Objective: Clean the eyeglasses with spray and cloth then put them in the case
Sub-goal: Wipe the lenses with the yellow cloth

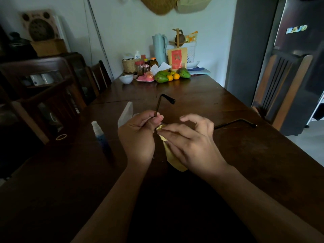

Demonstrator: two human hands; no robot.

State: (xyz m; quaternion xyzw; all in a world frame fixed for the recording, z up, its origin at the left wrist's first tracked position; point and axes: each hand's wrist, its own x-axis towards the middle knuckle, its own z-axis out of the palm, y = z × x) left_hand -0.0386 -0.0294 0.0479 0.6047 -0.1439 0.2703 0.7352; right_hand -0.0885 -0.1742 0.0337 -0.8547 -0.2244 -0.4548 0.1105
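Holding the eyeglasses (158, 106) at centre frame, left hand (138, 135) curled round one arm's base, right hand (189, 142) beside it pinching a yellow cloth (172, 155) against the front; lenses hidden behind both. Just left: spray bottle (100, 135), pale translucent object (126, 113) behind, rubber band (61, 137) farther left. Upper centre, at the table's (228, 155) far end: fruit (168, 76), jars (146, 65).

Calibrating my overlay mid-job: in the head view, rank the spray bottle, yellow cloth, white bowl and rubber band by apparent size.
1. spray bottle and yellow cloth: about alike; the cloth is partly hidden, so they are left unranked.
2. white bowl: slightly larger than the band, though it sits farther away.
3. rubber band.
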